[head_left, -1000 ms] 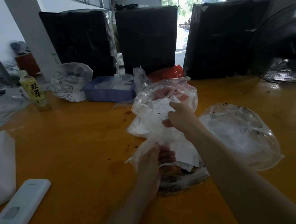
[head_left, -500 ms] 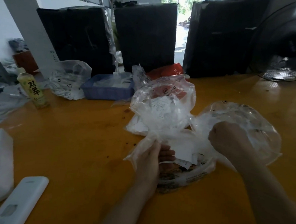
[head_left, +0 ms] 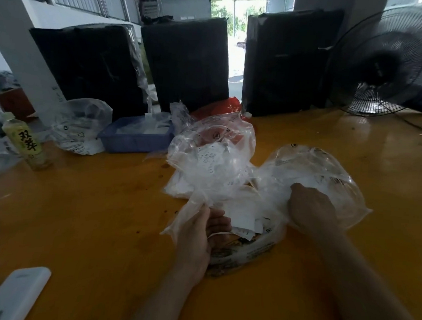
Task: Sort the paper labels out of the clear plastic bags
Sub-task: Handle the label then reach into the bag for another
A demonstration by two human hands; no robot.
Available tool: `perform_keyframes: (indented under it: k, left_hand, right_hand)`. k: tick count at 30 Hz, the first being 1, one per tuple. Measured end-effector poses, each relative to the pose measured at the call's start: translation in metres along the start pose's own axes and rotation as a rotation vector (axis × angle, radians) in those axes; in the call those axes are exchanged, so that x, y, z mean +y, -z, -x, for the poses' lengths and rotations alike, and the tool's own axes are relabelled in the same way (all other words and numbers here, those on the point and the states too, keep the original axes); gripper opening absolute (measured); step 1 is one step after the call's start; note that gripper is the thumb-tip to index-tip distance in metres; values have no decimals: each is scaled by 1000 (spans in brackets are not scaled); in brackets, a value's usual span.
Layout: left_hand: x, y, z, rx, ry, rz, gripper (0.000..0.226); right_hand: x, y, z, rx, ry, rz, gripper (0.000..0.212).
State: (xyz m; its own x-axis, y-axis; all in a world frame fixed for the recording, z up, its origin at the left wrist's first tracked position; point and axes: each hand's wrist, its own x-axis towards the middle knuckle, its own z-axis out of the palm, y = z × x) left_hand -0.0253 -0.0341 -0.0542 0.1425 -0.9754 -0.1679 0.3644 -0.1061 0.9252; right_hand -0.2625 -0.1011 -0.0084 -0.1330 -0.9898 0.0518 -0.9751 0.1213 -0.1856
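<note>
A crumpled clear plastic bag (head_left: 212, 160) with printed paper labels inside stands on the yellow table (head_left: 83, 216). My left hand (head_left: 200, 236) grips its twisted lower end. Loose white paper labels (head_left: 245, 215) lie between my hands on a printed bag (head_left: 246, 256). To the right a second, puffed-up clear bag (head_left: 328, 167) holds more paper. My right hand (head_left: 309, 205) rests on its near left side with fingers curled down into the plastic; the fingertips are hidden.
A blue tray (head_left: 134, 140) with papers and another clear bag (head_left: 79, 127) sit at the back left, beside a drink bottle (head_left: 24, 141). Black wrapped bundles (head_left: 186, 59) line the far edge, a fan (head_left: 393, 62) stands at the back right. A white remote (head_left: 14, 293) lies near left.
My right hand let go of the upper part of the middle bag and moved right and down onto the puffed-up bag. My left hand kept its grip.
</note>
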Motion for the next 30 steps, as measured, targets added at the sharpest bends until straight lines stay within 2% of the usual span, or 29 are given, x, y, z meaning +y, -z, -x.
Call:
perform_keyframes:
  k: [3, 7, 10, 11, 13, 18, 24, 30]
  left_hand:
    - [-1, -1, -1, 7, -16, -19, 44]
    - [-2, -3, 0, -11, -41, -53, 45]
    - [-4, -4, -1, -23, -52, -75, 47]
    - [-4, -4, -1, -30, -56, -87, 47]
    - [-5, -4, -2, -49, -65, -115, 49]
    - [-6, -3, -4, -70, -74, -106, 49]
    - [-9, 0, -6, -90, -118, -163, 48]
    - [-8, 2, -2, -94, -170, -155, 46]
  right_hand:
    - [0, -4, 0, 16, 1, 24, 18]
    - [-4, -7, 1, 116, -23, -15, 12]
    - [-7, -8, -2, 81, -44, -28, 41]
    - [-6, -9, -2, 59, -46, 4, 40]
    - [-3, -9, -3, 68, -39, 50, 25]
    - [2, -7, 0, 169, -39, -32, 9]
    - [8, -3, -1, 233, 25, -42, 18]
    - [9, -4, 10, 356, 124, -222, 28]
